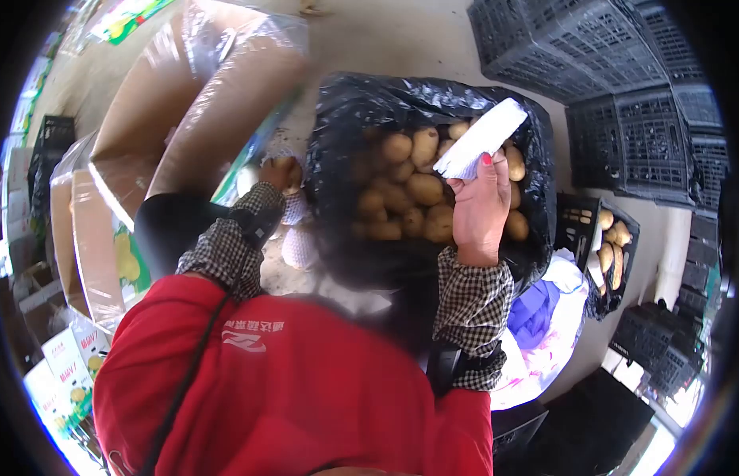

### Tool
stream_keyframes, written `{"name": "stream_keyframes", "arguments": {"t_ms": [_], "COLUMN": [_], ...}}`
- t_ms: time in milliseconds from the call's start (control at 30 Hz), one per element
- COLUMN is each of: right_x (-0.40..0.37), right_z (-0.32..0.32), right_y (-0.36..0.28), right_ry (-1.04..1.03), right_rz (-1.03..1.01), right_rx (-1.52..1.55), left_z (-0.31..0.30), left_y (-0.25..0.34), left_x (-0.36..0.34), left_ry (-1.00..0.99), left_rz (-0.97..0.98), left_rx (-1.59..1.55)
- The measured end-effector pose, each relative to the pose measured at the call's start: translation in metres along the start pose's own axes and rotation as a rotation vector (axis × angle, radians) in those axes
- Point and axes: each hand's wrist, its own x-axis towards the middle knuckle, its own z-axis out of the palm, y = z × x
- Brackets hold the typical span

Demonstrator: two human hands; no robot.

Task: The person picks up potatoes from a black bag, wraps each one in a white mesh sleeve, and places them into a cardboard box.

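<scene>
My right hand [482,208] is closed on a flat white foam net sleeve [484,141], held above the potatoes [425,189]. These potatoes fill a crate lined with a black plastic bag [346,103]. Left of that crate, my left hand [279,174] is down low with its fingers curled; blur and shadow hide what they grip, if anything. Just below it, potato-sized pieces in white foam nets [299,247] lie beside the crate. An open cardboard box [131,127] wrapped in clear plastic stands to the left of that hand.
Black plastic crates [631,135] are stacked at the upper right. A smaller black crate with potatoes [615,246] stands right of the lined one. Near my right forearm is a pale bag with purple material [536,313]. Printed cartons [68,365] stand at the lower left.
</scene>
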Motion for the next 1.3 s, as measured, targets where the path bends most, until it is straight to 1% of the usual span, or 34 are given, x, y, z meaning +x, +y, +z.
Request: {"name": "stream_keyframes", "arguments": {"t_ms": [33,100,167,233,333,367,400,433,467,500,567,600,633,667,733,767,867,900,967,1100,1200,1300], "right_x": [0.001,0.003,0.003,0.004,0.004,0.004,0.004,0.005,0.004,0.004,0.003,0.001,0.0,-0.002,-0.004,-0.005,-0.005,-0.007,-0.005,-0.002,-0.003,-0.005], "right_z": [-0.007,-0.019,-0.027,-0.036,-0.05,-0.055,-0.06,-0.066,-0.072,-0.076,-0.08,-0.081,-0.085,-0.089,-0.096,-0.101,-0.113,-0.112,-0.111,-0.106,-0.1,-0.097], "right_y": [-0.001,-0.005,-0.011,-0.014,-0.02,-0.022,-0.025,-0.027,-0.03,-0.031,-0.034,-0.033,-0.034,-0.036,-0.04,-0.037,-0.035,-0.034,-0.035,-0.032,-0.034,-0.034], "right_ry": [0.023,0.059,0.065,0.069,0.143,0.167,0.194,0.202,0.209,0.212,0.227,0.228,0.233,0.24,0.252,0.255,0.248,0.253,0.248,0.212,0.197,0.213], "right_rz": [-0.018,-0.046,-0.069,-0.089,-0.118,-0.126,-0.127,-0.129,-0.13,-0.126,-0.138,-0.141,-0.141,-0.142,-0.14,-0.145,-0.163,-0.149,-0.138,-0.131,-0.134,-0.129], "right_rx": [-0.016,-0.047,-0.036,-0.018,-0.018,-0.026,-0.026,-0.026,-0.027,-0.027,0.01,0.016,0.023,0.039,0.071,0.073,0.085,0.078,0.064,0.069,0.068,-0.011], "left_z": [0.009,0.057,0.05,0.016,-0.051,-0.076,-0.091,-0.105,-0.112,-0.102,-0.068,-0.041,-0.009,0.018,0.081,0.1,0.099,0.099,0.1,0.092,0.082,0.083], "left_y": [0.007,-0.046,-0.04,-0.022,0.04,0.089,0.123,0.162,0.199,0.218,0.248,0.25,0.251,0.252,0.236,0.232,0.255,0.256,0.251,0.213,0.174,0.147], "left_x": [0.007,0.057,0.066,0.065,0.048,0.014,-0.021,-0.062,-0.102,-0.115,-0.126,-0.117,-0.104,-0.087,-0.026,-0.013,-0.04,-0.045,-0.05,-0.044,-0.053,-0.062], "left_ry": [0.037,-0.038,-0.058,-0.066,-0.078,0.208,0.224,0.106,0.076,0.044,-0.13,-0.21,-0.222,-0.268,-0.248,-0.234,-0.327,-0.354,-0.412,-0.566,-0.675,-0.74], "left_rz": [0.009,0.532,0.535,0.533,0.547,0.307,0.524,0.718,0.794,0.914,1.07,1.103,1.063,1.032,0.856,0.77,0.471,0.436,0.485,0.714,0.781,0.839], "left_rx": [0.195,0.436,0.363,0.306,0.229,-0.132,-0.562,-0.732,-0.598,-0.352,0.155,0.383,0.669,0.809,0.757,0.73,0.501,0.479,0.498,0.749,0.951,1.032]}}
